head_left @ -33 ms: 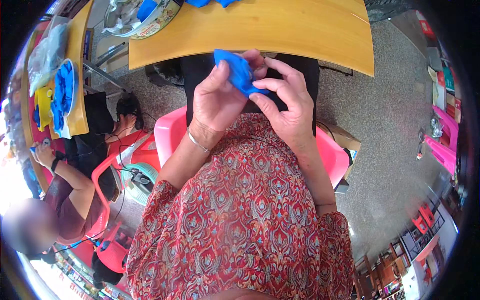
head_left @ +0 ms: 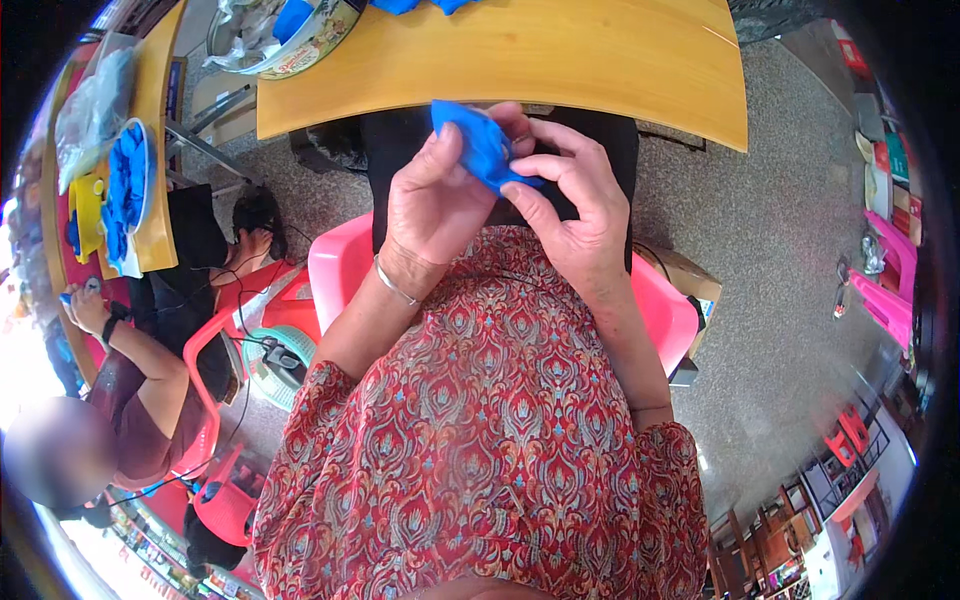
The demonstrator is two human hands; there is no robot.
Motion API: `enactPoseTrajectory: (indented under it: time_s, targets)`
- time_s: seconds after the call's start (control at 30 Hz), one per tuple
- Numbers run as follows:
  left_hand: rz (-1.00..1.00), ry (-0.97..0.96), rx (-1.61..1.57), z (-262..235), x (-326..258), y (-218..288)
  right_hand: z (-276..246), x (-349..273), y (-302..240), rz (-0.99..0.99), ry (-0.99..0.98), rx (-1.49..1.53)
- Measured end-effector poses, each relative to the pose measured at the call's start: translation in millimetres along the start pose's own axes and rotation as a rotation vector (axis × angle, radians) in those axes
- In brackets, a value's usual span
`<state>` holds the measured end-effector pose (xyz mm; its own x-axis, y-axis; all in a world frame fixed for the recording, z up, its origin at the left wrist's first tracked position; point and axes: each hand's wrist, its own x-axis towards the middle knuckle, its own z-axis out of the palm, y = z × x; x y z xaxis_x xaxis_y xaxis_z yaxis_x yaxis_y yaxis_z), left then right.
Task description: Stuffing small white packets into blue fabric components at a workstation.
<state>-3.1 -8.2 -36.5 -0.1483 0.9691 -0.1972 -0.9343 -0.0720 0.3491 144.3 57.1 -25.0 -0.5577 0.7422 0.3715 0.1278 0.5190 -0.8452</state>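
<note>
A small piece of blue fabric, folded to a point at its upper left, is held over my lap near the table edge. My left hand grips it from the left, thumb on its face and fingers curled behind. At its lower right corner, the thumb and index finger of my right hand pinch the cloth. The other right fingers bend close to the left fingertips. Part of the fabric is hidden behind my fingers.
Ahead stands a yellow wooden table with a round tin and more blue pieces. On the left, a co-worker's hand is at another table, near a tray of blue pieces. A green basket sits beside my pink chair.
The blue fabric and the fingers around it have shifted very slightly. Both hands keep their hold.
</note>
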Motion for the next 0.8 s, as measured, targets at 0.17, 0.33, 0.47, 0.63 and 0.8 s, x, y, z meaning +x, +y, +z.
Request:
enactPoseTrajectory:
  time_s: [0.17, 0.33, 0.47, 0.63, 0.8]
  targets:
    - [-0.026, -0.070, -0.074, -1, 1, -1, -4, 8, -12, -0.034, 0.005, -0.084]
    - [-0.068, 0.096, 0.115, 15, -2, -3, -4, 12, -11, -0.106, 0.006, -0.192]
    - [-0.124, 0.139, 0.231, 17, 2, 3, -5, 13, -6, -0.128, -0.036, -0.182]
    - [-0.104, 0.241, 0.360, 29, -1, -1, 1, 7, 16, 0.225, -0.020, 0.241]
    - [0.326, 0.078, 1.022, 7, -9, -12, -1, 8, 19, 0.565, 0.153, 0.787]
